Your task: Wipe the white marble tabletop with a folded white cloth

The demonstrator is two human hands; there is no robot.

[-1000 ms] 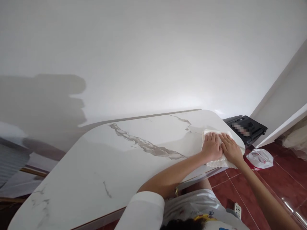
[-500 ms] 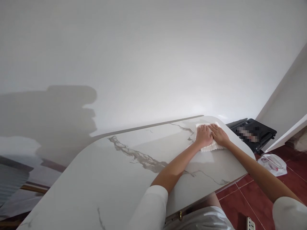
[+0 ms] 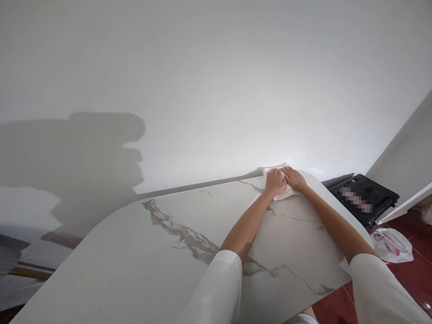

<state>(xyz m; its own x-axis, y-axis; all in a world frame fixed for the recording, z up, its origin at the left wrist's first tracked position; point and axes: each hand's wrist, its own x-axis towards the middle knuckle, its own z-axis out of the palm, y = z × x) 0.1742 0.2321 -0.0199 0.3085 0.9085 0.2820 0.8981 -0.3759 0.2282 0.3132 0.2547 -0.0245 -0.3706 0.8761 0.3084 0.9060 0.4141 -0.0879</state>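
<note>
Cloth (image 3: 286, 195) lies wavy edge away from the wall (image 3: 216, 90), long axis unclear, beneath flattened left hand (image 3: 276, 181) and right hand (image 3: 294, 179).

Head view | I can read no text, brand or number | pixelated patch (image 3: 355, 199) on black case (image 3: 380, 197): illegible to me

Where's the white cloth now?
The white cloth lies right of centre in the head view, under left hand and right hand, on the table near the wall.
</note>
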